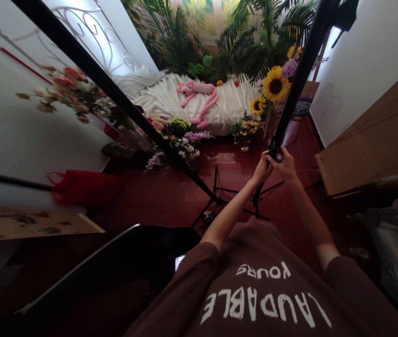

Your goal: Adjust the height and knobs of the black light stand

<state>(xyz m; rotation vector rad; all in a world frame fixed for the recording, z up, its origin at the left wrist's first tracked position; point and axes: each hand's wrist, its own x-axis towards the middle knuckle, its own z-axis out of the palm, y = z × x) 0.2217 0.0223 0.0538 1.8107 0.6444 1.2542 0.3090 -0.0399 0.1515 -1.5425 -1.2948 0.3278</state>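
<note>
A black light stand (pixel 295 84) rises in front of me and leans to the upper right, its spread legs on the floor. My left hand (pixel 262 169) is closed round the pole just under a dark collar (pixel 274 145). On the other side my right hand (pixel 286 164) has its fingers closed at the same collar, near a small knob that they partly cover. A second black stand (pixel 128 110) crosses the view from the upper left, its foot close to the first. A dark fixture (pixel 345 16) sits near the top of the held stand.
Beyond lies a white cloth (pixel 232 105) with a pink plush toy (pixel 204 91), bordered by artificial flowers (pixel 181 140) and sunflowers (pixel 275 84). A red bag (pixel 83 187) is at left, a black panel-like object (pixel 114 267) lower left, and a brown board (pixel 371 126) at right.
</note>
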